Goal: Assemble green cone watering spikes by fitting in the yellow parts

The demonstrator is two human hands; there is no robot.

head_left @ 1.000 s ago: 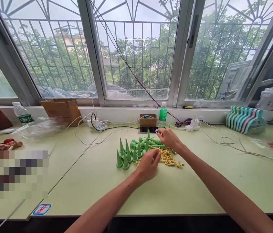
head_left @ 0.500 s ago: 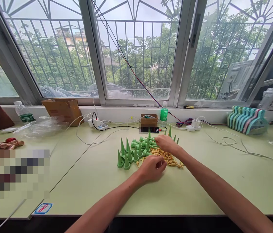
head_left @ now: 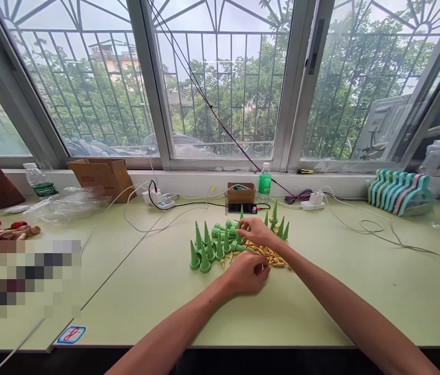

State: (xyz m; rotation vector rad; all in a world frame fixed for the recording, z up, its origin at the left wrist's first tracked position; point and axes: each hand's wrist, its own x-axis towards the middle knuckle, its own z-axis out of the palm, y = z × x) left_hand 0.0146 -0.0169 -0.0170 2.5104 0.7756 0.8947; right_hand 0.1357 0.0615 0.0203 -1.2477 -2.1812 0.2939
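Green pointed cones (head_left: 204, 259) with round bases stand in a cluster in the middle of the table, and several more green pieces (head_left: 220, 230) lie on their sides behind them. Beside the cones is a loose pile of small tan peg-like pieces (head_left: 270, 256). My left hand (head_left: 248, 272) rests at the near edge of the pile, its fingers curled in; what they hold is hidden. My right hand (head_left: 258, 232) reaches over the far side of the pile, fingertips closed at a green cone (head_left: 239, 237) among the others. More upright cones (head_left: 281, 227) stand behind my right wrist.
Behind the work are a small cardboard box (head_left: 241, 195), a phone (head_left: 245, 208) and a green-labelled bottle (head_left: 265, 182). Cables and a power strip (head_left: 312, 205) run along the wall. Pastel plastic pieces (head_left: 399, 192) stand at right; a larger carton (head_left: 102, 179) is at left.
My right hand has shifted left, toward the green cones, uncovering upright cones behind its wrist. My left hand has stayed nearly in place, fingers still curled.
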